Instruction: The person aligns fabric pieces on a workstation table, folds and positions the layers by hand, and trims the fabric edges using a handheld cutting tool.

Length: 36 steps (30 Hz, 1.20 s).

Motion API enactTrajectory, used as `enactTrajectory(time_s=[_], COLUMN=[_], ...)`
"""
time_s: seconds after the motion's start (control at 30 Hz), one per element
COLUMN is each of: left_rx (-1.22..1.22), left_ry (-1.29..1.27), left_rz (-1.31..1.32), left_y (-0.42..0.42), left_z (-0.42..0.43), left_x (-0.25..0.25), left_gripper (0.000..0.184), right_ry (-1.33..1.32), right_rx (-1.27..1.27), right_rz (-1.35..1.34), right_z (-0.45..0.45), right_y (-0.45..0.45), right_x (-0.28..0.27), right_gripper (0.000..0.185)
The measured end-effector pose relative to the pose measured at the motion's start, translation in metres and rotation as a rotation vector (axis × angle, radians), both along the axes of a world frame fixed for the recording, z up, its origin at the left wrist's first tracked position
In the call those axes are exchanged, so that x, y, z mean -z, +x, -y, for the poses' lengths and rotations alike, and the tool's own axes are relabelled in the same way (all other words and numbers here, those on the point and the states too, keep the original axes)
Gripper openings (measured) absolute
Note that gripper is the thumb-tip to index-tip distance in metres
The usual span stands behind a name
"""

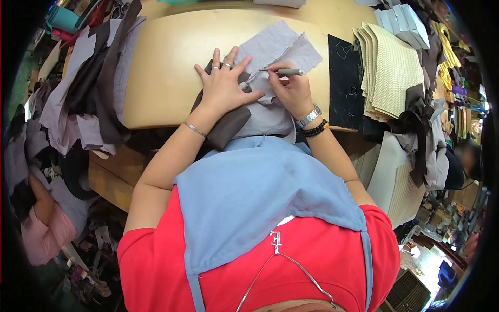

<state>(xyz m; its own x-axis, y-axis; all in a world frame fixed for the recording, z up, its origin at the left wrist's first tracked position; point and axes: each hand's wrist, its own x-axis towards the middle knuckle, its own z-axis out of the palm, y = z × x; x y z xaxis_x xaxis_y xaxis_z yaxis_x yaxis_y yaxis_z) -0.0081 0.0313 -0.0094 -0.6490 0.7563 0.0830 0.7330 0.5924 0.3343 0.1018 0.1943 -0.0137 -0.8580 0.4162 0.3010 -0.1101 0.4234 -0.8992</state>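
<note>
My left hand [224,83] lies spread, fingers apart, over the dark brown fabric [228,127] and the edge of the thin grey fabric [275,44]. Rings show on its fingers. In my right hand [292,93] is a slim grey pen-like tool [292,72], held between thumb and fingers, its front end over a raised fold of the grey fabric. Whether the tip touches the cloth, I cannot tell. The grey fabric is wrinkled and continues below my hands towards the blue apron [260,182].
A pale curved tabletop [166,67] lies under the work. Dark and grey fabric pieces [106,67] hang over its left side. At right are a black panel [344,83], stacked cream textured sheets [387,73] and pale blue boxes [403,23]. Other people sit at both sides.
</note>
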Motion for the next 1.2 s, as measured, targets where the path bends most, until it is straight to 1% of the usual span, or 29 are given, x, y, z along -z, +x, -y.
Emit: enactTrajectory(time_s=[0.17, 0.27, 0.37, 0.57, 0.67, 0.77, 0.83, 0.87, 0.9, 0.97, 1.07, 1.2], left_rx=[-0.009, -0.009, -0.004, 0.0, -0.002, 0.001, 0.006, 0.007, 0.007, 0.008, 0.01, 0.015], left_ry=[-0.066, -0.063, -0.059, -0.059, -0.058, -0.062, -0.066, -0.069, -0.072, -0.079, -0.081, -0.083], left_rz=[0.042, 0.031, 0.023, 0.002, 0.0, 0.001, -0.001, -0.004, 0.0, 0.009, 0.016, 0.019], left_y=[0.0, 0.0, 0.0, 0.0, 0.0, 0.0, 0.0, -0.001, -0.001, -0.001, -0.001, -0.002], left_z=[0.0, -0.001, 0.0, 0.0, 0.0, 0.0, 0.0, 0.001, 0.001, 0.001, 0.0, 0.001], left_x=[-0.005, -0.003, -0.002, -0.002, -0.001, -0.001, 0.0, 0.0, 0.0, -0.001, -0.003, -0.002], left_gripper=[0.095, 0.095, 0.095, 0.096, 0.096, 0.096, 0.096, 0.097, 0.097, 0.097, 0.097, 0.098], right_ry=[0.04, 0.007, -0.008, 0.03, 0.004, 0.109, 0.086, -0.024, 0.017, -0.105, -0.232, -0.143], right_rx=[0.061, 0.059, 0.126, 0.124, 0.174, 0.204, 0.317, 0.329, 0.338, 0.291, 0.151, 0.056], right_rz=[0.015, 0.019, -0.012, -0.067, -0.02, -0.071, -0.029, -0.097, -0.074, -0.068, -0.013, 0.033], right_z=[-0.008, -0.008, -0.014, -0.021, -0.023, -0.032, -0.049, -0.057, -0.064, -0.061, -0.043, -0.034], right_y=[0.0, 0.0, -0.002, -0.005, -0.005, -0.006, -0.005, -0.005, -0.003, -0.004, -0.003, -0.001], right_x=[-0.007, -0.005, 0.002, 0.008, 0.004, 0.006, -0.001, -0.002, -0.006, -0.016, -0.018, -0.002], right_gripper=[0.011, 0.011, 0.01, 0.01, 0.01, 0.011, 0.01, 0.009, 0.008, 0.009, 0.01, 0.012])
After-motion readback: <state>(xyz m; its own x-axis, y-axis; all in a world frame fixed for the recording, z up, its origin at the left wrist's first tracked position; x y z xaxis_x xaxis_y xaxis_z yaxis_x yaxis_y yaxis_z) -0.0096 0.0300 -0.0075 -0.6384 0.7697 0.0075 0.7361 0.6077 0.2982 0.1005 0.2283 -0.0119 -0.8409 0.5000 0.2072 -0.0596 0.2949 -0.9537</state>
